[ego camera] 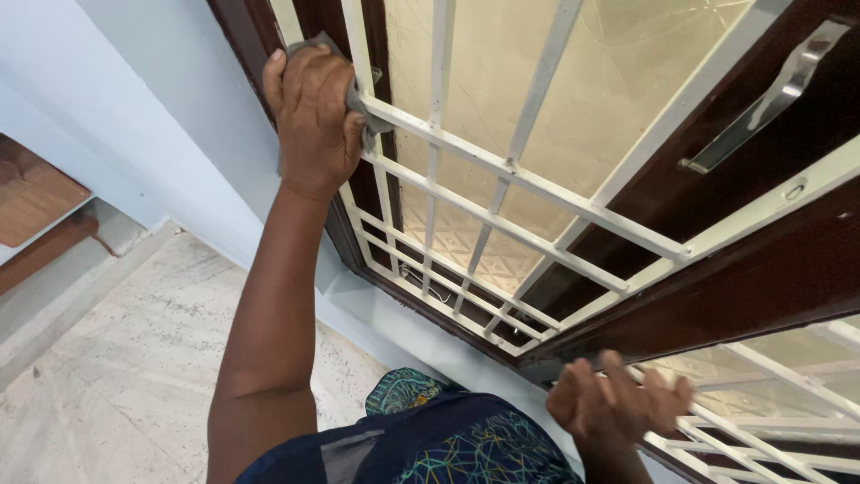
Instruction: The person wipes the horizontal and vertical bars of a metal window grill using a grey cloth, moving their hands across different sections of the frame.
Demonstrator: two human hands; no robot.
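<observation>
My left hand (312, 112) is raised at the upper left and grips a grey cloth (358, 99), pressing it against a bar of the white metal window grille (528, 184). The grille sits in a dark brown wooden frame (761, 287) with patterned frosted glass behind it. My right hand (614, 403) is low at the right, fingers spread and resting on the bottom of the frame where a second grille panel (770, 412) begins. It holds nothing.
A silver metal handle (761, 103) is fixed to the brown frame at the upper right. A pale blue wall (179, 116) runs along the left, above a speckled stone floor (116, 358). My dark patterned garment (430, 439) shows at the bottom.
</observation>
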